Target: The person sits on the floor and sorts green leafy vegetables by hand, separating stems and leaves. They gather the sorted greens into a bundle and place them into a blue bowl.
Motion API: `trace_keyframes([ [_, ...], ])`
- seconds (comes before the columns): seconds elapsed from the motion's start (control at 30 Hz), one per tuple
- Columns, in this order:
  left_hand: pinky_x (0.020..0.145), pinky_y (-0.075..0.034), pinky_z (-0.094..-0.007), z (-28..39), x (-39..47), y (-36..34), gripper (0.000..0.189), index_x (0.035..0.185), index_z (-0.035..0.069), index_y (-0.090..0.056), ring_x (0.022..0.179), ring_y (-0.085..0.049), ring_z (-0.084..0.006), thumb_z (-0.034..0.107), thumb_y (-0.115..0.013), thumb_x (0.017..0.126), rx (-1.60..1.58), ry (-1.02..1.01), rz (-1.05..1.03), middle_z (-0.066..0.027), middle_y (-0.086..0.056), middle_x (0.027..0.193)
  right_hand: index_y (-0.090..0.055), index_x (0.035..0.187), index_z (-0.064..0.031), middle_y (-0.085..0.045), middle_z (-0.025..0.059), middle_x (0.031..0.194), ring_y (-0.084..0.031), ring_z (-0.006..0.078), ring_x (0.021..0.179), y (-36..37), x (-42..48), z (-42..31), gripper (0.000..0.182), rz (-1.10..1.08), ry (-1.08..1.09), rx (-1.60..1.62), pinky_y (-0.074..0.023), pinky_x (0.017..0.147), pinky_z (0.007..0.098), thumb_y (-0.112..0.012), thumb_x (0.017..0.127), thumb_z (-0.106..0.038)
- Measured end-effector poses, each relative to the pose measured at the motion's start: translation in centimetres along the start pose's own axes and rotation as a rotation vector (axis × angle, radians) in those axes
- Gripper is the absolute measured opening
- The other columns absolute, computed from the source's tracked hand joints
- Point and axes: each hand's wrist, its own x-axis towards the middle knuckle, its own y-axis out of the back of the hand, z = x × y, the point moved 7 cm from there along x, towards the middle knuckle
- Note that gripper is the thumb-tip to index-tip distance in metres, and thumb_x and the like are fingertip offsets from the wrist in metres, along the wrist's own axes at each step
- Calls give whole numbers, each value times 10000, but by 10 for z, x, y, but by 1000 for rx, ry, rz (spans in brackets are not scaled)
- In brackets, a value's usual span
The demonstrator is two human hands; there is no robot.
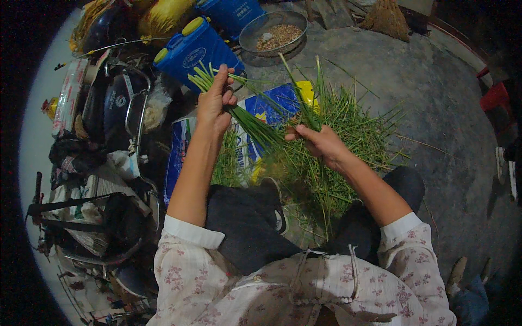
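Observation:
My left hand (218, 98) grips a bundle of long green stalks (253, 124), their pale cut ends sticking up past the thumb. From there the leafy ends slant down to the right. In my right hand (320, 142) are a few loose green stalks (318, 93), pinched between thumb and fingers, with ends pointing up and down. Beneath that hand spreads a heap of green plant trimmings (359, 130) on the floor. A printed blue and white plastic sack (271, 100) lies flat under my left hand, with more green stalks (226, 163) on it.
Blue jerrycans with yellow caps (197, 51) stand ahead on the left. Beside them is a round metal pan (281, 36) of grain-like pieces. A motorcycle (118, 98) fills the left side. A straw broom (385, 20) is at the back. Other people's feet (456, 273) show on the right.

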Motion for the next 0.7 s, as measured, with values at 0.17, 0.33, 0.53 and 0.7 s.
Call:
trace_keyframes([
  [0.17, 452, -261, -233, 14, 14, 28, 293, 905, 17, -615, 449, -281, -59, 279, -689, 798, -130, -57, 41, 13, -482, 693, -624, 904, -56, -639, 4, 798, -334, 24, 459, -9, -3, -1, 245, -42, -14, -79, -244, 415, 204, -565, 865, -290],
  [0.33, 459, -261, -235, 16, 5, 24, 278, 881, 25, -618, 459, -285, -62, 280, -689, 798, -42, -79, 73, 8, -468, 704, -601, 778, -60, -565, -10, 663, -340, 45, 432, 5, -1, 3, 194, 143, -23, -125, -242, 402, 227, -564, 822, -245],
  [0.53, 489, -306, -244, 40, -4, 9, 320, 871, 27, -610, 516, -334, -74, 337, -661, 813, -110, -242, 128, 3, -457, 715, -605, 723, -63, -507, -27, 591, -325, 57, 418, 43, 4, 10, 165, 337, -99, 209, -193, 397, 244, -557, 770, -213],
  [0.7, 515, -346, -241, 35, -4, 11, 299, 869, 69, -556, 533, -401, -93, 366, -590, 858, -136, -201, 132, 8, -426, 645, -649, 843, -37, -607, 12, 696, -437, 94, 513, 26, -13, -18, 279, 295, 90, -112, -346, 470, 271, -649, 752, -300],
])
